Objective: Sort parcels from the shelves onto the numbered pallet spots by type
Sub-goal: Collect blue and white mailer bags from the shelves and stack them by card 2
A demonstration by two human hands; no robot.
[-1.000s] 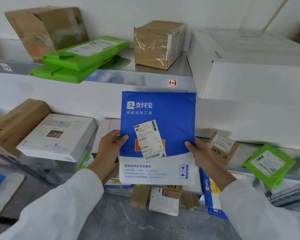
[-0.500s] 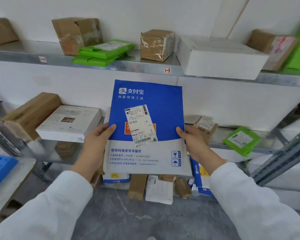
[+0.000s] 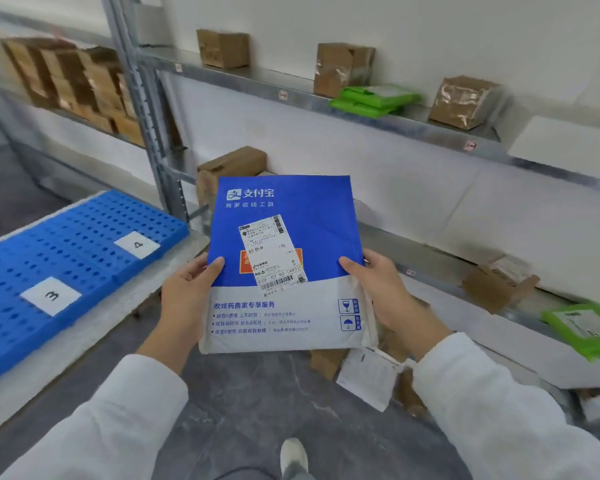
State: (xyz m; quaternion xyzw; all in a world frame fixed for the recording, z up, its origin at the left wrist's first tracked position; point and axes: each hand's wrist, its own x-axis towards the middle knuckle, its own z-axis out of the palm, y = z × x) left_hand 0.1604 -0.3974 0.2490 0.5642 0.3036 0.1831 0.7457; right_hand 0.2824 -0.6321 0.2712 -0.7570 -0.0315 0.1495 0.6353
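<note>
I hold a flat blue and white mailer bag (image 3: 312, 209) with a white shipping label upright in front of me. My left hand (image 3: 187, 292) grips its left edge, thumb on the front. My right hand (image 3: 381, 289) grips its right edge the same way. To the left lies a blue perforated pallet (image 3: 25, 258) with white number cards 3 (image 3: 51, 295) and 4 (image 3: 137, 244). The mailer hangs to the right of the pallet, over the grey floor.
Metal shelves (image 3: 413, 128) run along the wall, carrying brown cartons (image 3: 343, 69), green mailers (image 3: 374, 100) and a white box (image 3: 565, 143). A shelf upright (image 3: 142, 109) stands beside the pallet's far corner. Small parcels (image 3: 368, 375) lie on the floor under the lower shelf. My shoe (image 3: 293, 457) shows below.
The view has swung left away from the shelves; the pallet with spots 3 and 4 has come into sight. Both hands keep the same grip on the mailer.
</note>
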